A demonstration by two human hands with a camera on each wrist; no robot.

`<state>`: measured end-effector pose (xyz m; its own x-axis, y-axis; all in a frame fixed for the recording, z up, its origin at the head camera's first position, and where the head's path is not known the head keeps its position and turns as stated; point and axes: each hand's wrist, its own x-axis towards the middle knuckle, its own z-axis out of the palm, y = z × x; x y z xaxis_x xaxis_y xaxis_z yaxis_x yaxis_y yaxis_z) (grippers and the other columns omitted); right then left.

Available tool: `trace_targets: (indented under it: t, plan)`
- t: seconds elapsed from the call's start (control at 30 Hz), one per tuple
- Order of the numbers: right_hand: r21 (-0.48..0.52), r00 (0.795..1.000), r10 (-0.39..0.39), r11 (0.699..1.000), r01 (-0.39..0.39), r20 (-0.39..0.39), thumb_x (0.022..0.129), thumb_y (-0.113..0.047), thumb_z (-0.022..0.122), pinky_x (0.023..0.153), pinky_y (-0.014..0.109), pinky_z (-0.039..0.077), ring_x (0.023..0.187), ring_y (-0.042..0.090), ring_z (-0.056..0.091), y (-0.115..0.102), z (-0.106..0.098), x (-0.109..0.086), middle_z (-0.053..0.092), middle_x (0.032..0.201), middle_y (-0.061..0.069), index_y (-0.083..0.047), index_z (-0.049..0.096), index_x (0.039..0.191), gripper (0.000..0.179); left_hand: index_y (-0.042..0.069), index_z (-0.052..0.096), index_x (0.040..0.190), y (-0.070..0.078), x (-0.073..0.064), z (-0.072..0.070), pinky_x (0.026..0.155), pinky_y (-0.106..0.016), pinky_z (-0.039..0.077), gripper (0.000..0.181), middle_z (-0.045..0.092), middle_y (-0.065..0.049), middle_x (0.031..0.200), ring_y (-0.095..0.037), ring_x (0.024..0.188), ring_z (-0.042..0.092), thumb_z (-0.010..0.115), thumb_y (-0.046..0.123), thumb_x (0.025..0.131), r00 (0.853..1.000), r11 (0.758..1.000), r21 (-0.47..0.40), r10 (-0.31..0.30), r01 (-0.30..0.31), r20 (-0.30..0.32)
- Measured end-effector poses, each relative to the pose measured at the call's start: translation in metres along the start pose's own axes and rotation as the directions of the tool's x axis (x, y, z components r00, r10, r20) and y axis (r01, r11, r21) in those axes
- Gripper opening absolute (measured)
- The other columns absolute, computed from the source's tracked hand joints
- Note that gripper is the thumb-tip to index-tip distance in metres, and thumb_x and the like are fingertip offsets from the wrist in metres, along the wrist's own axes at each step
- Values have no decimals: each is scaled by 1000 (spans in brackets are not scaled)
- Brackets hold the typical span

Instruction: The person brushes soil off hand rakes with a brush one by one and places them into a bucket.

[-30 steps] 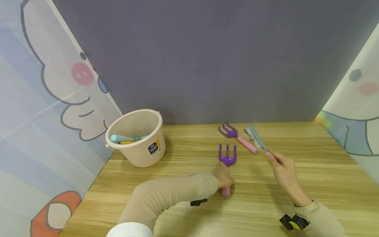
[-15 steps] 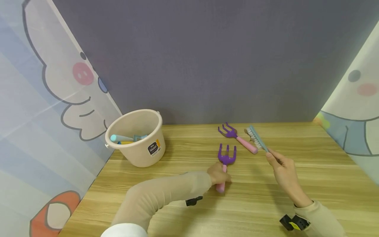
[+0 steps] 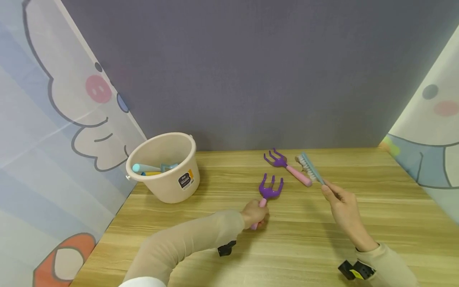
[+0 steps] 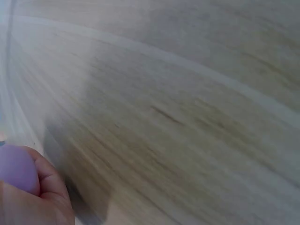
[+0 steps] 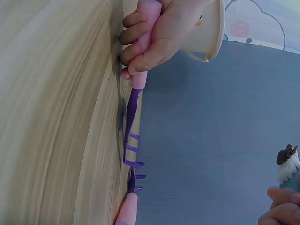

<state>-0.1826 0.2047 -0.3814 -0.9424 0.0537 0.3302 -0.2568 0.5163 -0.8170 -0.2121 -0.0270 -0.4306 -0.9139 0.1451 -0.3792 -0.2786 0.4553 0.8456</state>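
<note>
Hanging at far left, head view, was a printed curtain [image 3: 64, 131]. Bearings from the held rake [image 3: 269, 193]: a pale bucket [image 3: 175, 193] stood on the desk [image 3: 308, 251] between 9 and 10 o'clock, a dark label [image 3: 185, 180] on its side; inside lay a light blue handle [image 3: 146, 168] and a yellow item [image 3: 152, 173], not identified. Left hand [image 3: 255, 214]: grip narrow, fingers curled round the held rake's pink handle, purple head towards 1 o'clock. Right wrist view showed the tines pointing up; could not tell whether the rake touched the desk. A second rake [image 3: 300, 176], same colours, lay at 1 o'clock, head towards 10. A blue brush [image 3: 313, 167] was at 2 o'clock, white bristles on its left side, with a small brown piece [image 5: 287, 154] at its far end. Right hand [image 3: 344, 205], at 3 o'clock: grip narrow, thumb and fingers pinching the brush's near end, brush raised above the desk and angled towards 11 o'clock. A second printed curtain [image 3: 434, 115] hung at far right.
</note>
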Motion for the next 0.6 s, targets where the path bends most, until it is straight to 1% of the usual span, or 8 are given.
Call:
trace_targets:
  t: [0.03, 0.1, 0.17, 0.27, 0.3, 0.33, 0.47, 0.6]
  plan:
    - [-1, 1000, -2, 1000, 2, 4, 97, -22, 43, 46, 26, 30, 48, 10, 29, 0, 0, 0, 34, 59, 4, 6, 51, 125, 40, -3, 47, 119, -1, 0, -1, 36, -16, 33, 32, 46, -1, 58, -9, 43, 40, 46, 11, 91, 1000, 1000, -4, -1, 1, 3]
    - [-11, 1000, -13, 1000, 13, -2, 97, -21, 43, 49, 23, 33, 54, 4, 35, 0, 2, 1, 48, 65, 14, 6, 52, 124, 39, -3, 47, 119, -2, 1, -3, 36, -16, 32, 31, 45, 0, 56, -8, 42, 39, 45, 12, 91, 1000, 1000, -5, 3, -3, 8]
    - [-16, 1000, -15, 1000, 15, -7, 97, -21, 44, 50, 22, 33, 56, 3, 35, -1, 3, 1, 49, 67, 16, 5, 52, 124, 38, -3, 47, 120, -2, 2, -7, 37, -17, 33, 33, 43, 1, 55, -8, 42, 37, 45, 14, 92, 1000, 1000, 2, 11, -11, 14]
    - [-23, 1000, -24, 999, 24, -18, 96, -20, 45, 52, 21, 33, 58, 2, 37, -2, 4, 2, 51, 67, 12, 5, 53, 123, 37, -1, 47, 122, -5, 4, -14, 37, -18, 33, 34, 41, 2, 53, -8, 42, 36, 43, 17, 94, 999, 999, 26, 34, -35, 18]
    - [-19, 1000, -23, 1000, 23, -16, 96, -21, 45, 50, 22, 32, 55, 4, 35, -2, 5, 2, 43, 62, 7, 5, 53, 123, 38, -1, 47, 123, -6, 5, -18, 37, -18, 33, 35, 40, 2, 53, -9, 42, 36, 42, 18, 95, 999, 998, 34, 46, -47, 20]
    - [-12, 1000, -19, 1000, 19, -13, 96, -21, 45, 48, 24, 31, 51, 7, 31, -3, 5, 2, 35, 59, 3, 5, 53, 123, 38, -1, 46, 123, -6, 6, -21, 37, -18, 33, 35, 40, 2, 53, -9, 42, 36, 41, 18, 95, 998, 997, 40, 63, -64, 22]
    - [-6, 1000, -12, 1000, 12, -12, 96, -21, 45, 45, 26, 30, 46, 8, 26, -3, 6, 1, 29, 54, -1, 6, 53, 123, 38, -1, 48, 121, -9, 10, -33, 33, -19, 31, 33, 39, 3, 52, -8, 38, 34, 41, 19, 96, 986, 983, 87, 164, -164, 17]
    - [-17, 1000, -5, 1000, 5, -16, 96, -22, 46, 47, 25, 29, 50, 8, 30, -6, 7, 1, 34, 58, 2, 5, 54, 122, 39, -1, 52, 110, -10, 13, -43, 31, -20, 30, 25, 40, 3, 54, -7, 37, 34, 43, 18, 96, 961, 952, 140, 276, -273, -3]
